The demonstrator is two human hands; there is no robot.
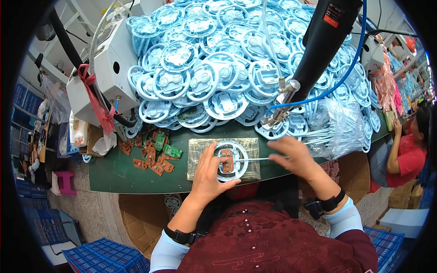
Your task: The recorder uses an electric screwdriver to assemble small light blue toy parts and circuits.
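A light blue round plastic wheel housing (246, 158) lies on a taped pad (195, 148) at the table's near edge. An orange-brown circuit board (227, 167) sits in its middle. My left hand (208, 175) holds the housing on its left side, fingers over the ring and board and thumb at the near rim. A thin pale rod (259, 159) extends rightward from the housing. My right hand (293, 157) is beside the rod's right end, its fingers apart; whether it touches the rod is hard to tell.
Blue wheel housings (200, 82) are heaped behind. Loose circuit boards (152, 157) lie left of the pad. A black tool arm (318, 50) with a metal tip and blue hose hangs above right. A bag of pale rods (339, 125) lies right. Another person (409, 150) sits far right.
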